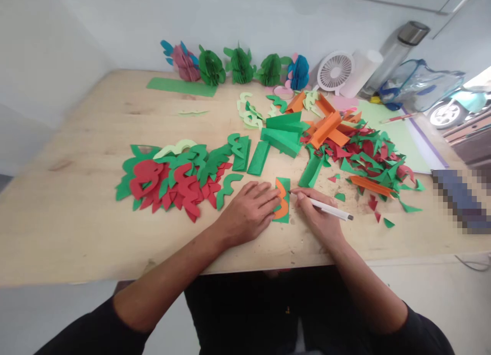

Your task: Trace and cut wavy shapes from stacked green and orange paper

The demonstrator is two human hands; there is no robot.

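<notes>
My left hand [248, 212] lies flat with its fingers stretched out, their tips pressing on an orange wavy paper cutout [283, 211]. That cutout rests on a small green paper rectangle [287, 183], and part of both is under my fingers. Pinched in my right hand [319, 218] is a white pen [330, 208], its tip at the right edge of the green rectangle. To the left are piled red cutouts [146, 177] and green cutouts [180, 165]. A single green wavy cutout [227, 187] lies beside my left hand.
Folded green strips [282, 135] and orange strips [326, 130] lie beyond my hands. Red and green scraps [368, 150] are heaped at the right. Along the wall stand honeycomb paper figures [241, 66], a small white fan [335, 71] and a bottle [399, 53].
</notes>
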